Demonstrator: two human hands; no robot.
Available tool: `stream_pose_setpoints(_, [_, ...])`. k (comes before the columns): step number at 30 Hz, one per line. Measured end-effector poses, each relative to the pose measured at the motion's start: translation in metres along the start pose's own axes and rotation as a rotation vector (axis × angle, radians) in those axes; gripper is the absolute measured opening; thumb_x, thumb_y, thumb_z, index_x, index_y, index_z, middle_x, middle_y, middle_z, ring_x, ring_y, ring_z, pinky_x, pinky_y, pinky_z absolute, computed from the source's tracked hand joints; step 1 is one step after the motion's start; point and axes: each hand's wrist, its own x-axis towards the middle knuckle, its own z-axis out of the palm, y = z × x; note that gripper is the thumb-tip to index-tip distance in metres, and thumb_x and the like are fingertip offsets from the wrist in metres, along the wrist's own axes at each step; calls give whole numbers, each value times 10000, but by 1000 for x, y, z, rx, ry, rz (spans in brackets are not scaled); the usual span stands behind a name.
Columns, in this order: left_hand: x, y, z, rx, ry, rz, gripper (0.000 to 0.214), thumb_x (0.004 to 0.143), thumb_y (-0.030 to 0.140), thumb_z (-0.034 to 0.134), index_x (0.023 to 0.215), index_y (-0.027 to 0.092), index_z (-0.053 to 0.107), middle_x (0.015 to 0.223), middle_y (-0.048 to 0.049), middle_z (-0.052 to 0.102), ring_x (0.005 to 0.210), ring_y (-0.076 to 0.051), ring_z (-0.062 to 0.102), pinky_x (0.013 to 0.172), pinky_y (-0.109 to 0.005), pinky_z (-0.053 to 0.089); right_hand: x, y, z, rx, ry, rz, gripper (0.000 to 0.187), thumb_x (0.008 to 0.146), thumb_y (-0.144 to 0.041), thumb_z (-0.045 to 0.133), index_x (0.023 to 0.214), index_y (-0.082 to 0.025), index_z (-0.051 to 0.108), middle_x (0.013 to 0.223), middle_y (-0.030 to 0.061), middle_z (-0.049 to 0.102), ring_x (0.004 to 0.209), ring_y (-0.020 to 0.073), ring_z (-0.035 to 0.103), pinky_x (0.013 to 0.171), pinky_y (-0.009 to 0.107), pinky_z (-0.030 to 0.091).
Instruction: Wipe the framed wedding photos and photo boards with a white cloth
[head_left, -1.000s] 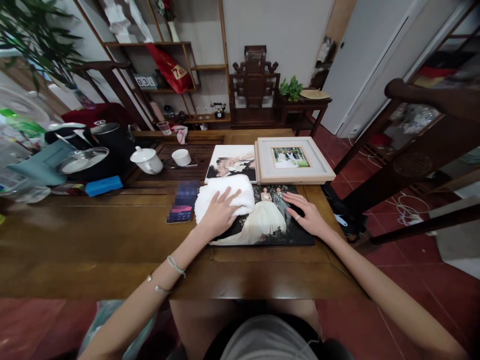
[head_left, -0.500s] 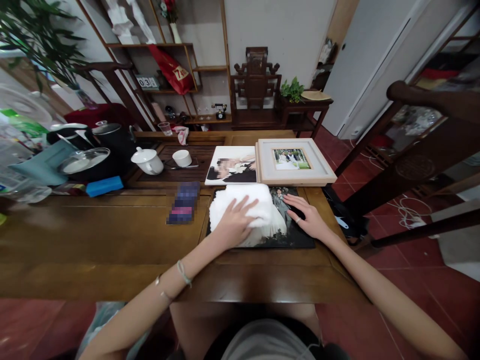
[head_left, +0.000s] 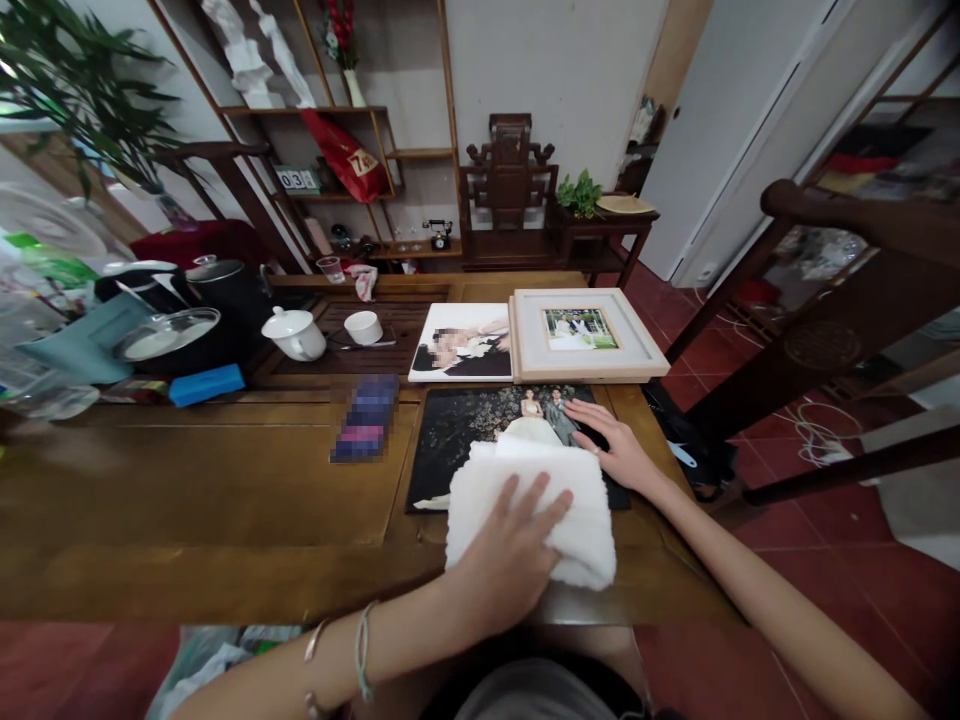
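My left hand presses down on a folded white towel, palm down and fingers spread. The towel covers the lower middle and right of a dark wedding photo panel and overhangs its near edge onto the table. Two figures and part of a white dress show above the towel. My right hand lies open on the panel's right side, its fingertips beside the figures, a ring on one finger. Just beyond the panel are a white-edged photo panel and a light wooden picture frame.
A blurred purple-blue item lies left of the panel on the wooden table. Further left are a blue block, a lidded white teapot and a white cup. A dark chair stands at the right.
My left hand has drawn the towel toward me and to the right, across the panel's near edge, uncovering its upper left part. My right hand stays at about the same place.
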Motion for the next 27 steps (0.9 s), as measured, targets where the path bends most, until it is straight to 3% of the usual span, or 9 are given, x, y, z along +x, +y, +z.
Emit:
stream_pose_setpoints(6, [38,-55,-5,-72,90,-243,313,817,207,579,1108,285,665,1466,-28,413,1353,-328,323,1081,-551,275,-1,1,1,-33,-3,-5,375,916,-289,497,1284,-270,566,1332,76,578,1291,252,472,1083,524,379])
stream_pose_setpoints(9, [57,-67,-5,-31,95,-328,323,806,202,592,1117,242,668,1464,-54,416,1343,-359,328,1066,-576,279,-1,3,2,-37,7,-13,370,912,-289,506,1275,-262,574,1322,86,586,1286,253,478,1078,517,387])
stream_pose_setpoints(12, [62,-57,-3,29,60,-320,312,813,208,581,1111,224,672,1476,-74,395,1346,-390,313,1050,-600,275,-2,5,1,-34,12,-28,370,916,-286,491,1276,-268,573,1325,89,583,1279,261,484,1062,532,397])
stream_pose_setpoints(18, [35,8,1,95,-10,-158,270,889,290,486,1001,187,709,1478,-133,371,1320,-417,357,1014,-534,324,-1,4,-1,-6,-25,-30,395,920,-297,471,1308,-278,548,1351,69,564,1306,264,453,1087,530,366])
stream_pose_setpoints(21, [25,26,-2,48,-47,-127,271,888,319,493,989,186,707,1493,-138,344,1323,-413,353,1000,-511,344,-1,2,-1,7,-30,-9,391,924,-297,472,1308,-291,543,1356,58,561,1312,258,445,1087,531,366])
stream_pose_setpoints(24, [32,13,-12,-11,-37,-230,286,898,287,472,1102,227,664,1480,-97,379,1323,-362,366,985,-490,372,-1,2,-1,3,-27,-15,389,924,-292,473,1306,-276,545,1350,74,564,1306,259,452,1080,538,367])
stream_pose_setpoints(27, [52,-25,-25,-165,6,-355,298,875,255,491,1118,199,656,1299,-134,564,1190,-343,493,925,-471,415,-1,3,0,-11,-18,-44,385,919,-277,476,1294,-247,558,1339,98,569,1296,262,460,1076,528,371])
